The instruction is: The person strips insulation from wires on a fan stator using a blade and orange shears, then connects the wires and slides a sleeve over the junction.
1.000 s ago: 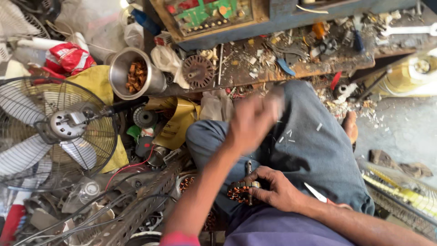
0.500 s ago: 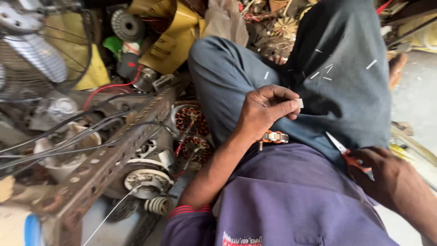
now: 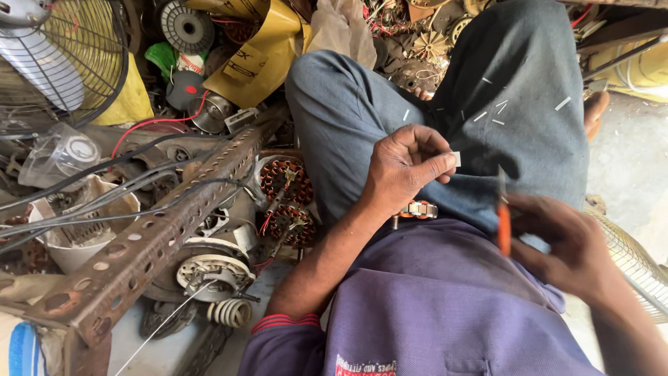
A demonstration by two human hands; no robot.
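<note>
Evidently, a small white strip point(image 3: 456, 159) sat pinched at the left hand's point(image 3: 403, 170) fingertips, over the lap.
Right hand point(image 3: 563, 247), blurred, gripped what seemed an orange-handled tool point(image 3: 502, 221) just right of it; cutting or trimming looked in hand, needing both brought together. Wound motor stators point(image 3: 285, 202) and a perforated steel angle point(image 3: 160, 237) lay left.
</note>
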